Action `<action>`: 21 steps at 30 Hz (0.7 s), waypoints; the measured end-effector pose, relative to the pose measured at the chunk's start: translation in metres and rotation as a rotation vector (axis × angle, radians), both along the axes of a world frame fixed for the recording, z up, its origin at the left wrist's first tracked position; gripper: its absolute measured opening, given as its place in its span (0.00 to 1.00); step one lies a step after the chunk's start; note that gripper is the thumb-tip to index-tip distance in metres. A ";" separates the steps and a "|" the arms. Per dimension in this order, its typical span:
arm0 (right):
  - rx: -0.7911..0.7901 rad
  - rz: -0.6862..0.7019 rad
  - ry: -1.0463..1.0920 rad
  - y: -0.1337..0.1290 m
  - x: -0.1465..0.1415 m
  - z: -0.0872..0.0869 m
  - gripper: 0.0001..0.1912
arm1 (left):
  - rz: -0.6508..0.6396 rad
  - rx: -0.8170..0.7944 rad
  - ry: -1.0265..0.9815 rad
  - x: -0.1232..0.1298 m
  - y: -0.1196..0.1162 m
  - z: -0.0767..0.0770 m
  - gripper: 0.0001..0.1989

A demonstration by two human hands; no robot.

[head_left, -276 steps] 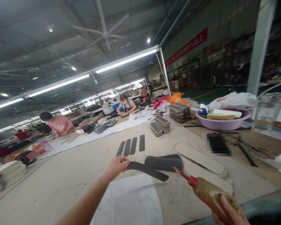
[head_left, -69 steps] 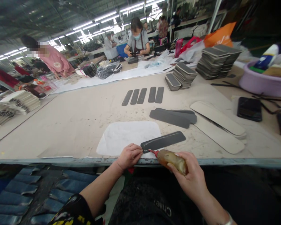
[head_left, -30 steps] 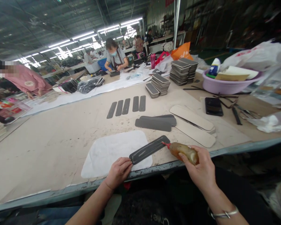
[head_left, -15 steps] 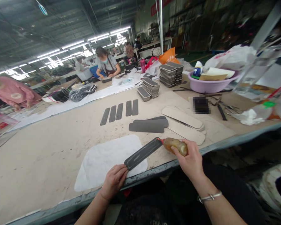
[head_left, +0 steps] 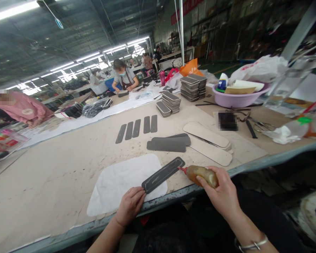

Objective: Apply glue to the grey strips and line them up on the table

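My left hand point(head_left: 131, 205) pinches the near end of a long dark grey strip point(head_left: 162, 175) with rounded ends. A pale line of glue runs along the strip's surface near its edge. The strip lies partly over a white sheet point(head_left: 113, 182) by the table's front edge. In my right hand point(head_left: 222, 191) is a glue bottle point(head_left: 202, 175), tilted, half-filled with something amber, its red nozzle pointing left. The nozzle tip sits just right of the strip's far end; whether it touches the strip I cannot tell.
Beyond the strip lie grey strips point(head_left: 168, 143) and pale boards point(head_left: 208, 137). Several dark strips point(head_left: 136, 128) are laid in a row, with stacked pieces point(head_left: 171, 102) behind. At right are a purple basin point(head_left: 239, 99), scissors point(head_left: 262, 124) and plastic bags. Co-workers stand across the tables.
My right hand has drawn the glue bottle right and toward me, its nozzle leaving the strip's far-end tip. My left hand keeps its hold on the strip. The view has shifted slightly.
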State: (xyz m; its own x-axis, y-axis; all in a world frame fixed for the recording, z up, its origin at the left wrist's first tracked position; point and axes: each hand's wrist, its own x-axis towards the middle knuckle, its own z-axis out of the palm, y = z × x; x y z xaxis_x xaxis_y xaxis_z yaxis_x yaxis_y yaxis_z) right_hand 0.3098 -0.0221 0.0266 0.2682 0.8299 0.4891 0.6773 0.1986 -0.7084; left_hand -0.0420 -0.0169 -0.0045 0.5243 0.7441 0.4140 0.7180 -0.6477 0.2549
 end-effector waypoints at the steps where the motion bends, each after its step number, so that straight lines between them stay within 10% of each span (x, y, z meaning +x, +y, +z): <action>1: -0.017 0.033 0.019 0.000 -0.003 -0.001 0.18 | 0.000 0.002 -0.001 0.000 0.000 0.001 0.09; 10: 0.029 -0.078 0.061 0.009 -0.006 -0.007 0.19 | 0.004 -0.016 0.002 0.002 -0.001 0.003 0.09; 16: -0.128 0.168 0.216 0.002 -0.016 -0.016 0.20 | 0.036 -0.014 -0.034 0.003 -0.002 0.005 0.09; 21: -0.140 0.072 0.462 0.008 -0.014 -0.020 0.20 | 0.052 0.022 -0.068 0.000 0.001 -0.018 0.09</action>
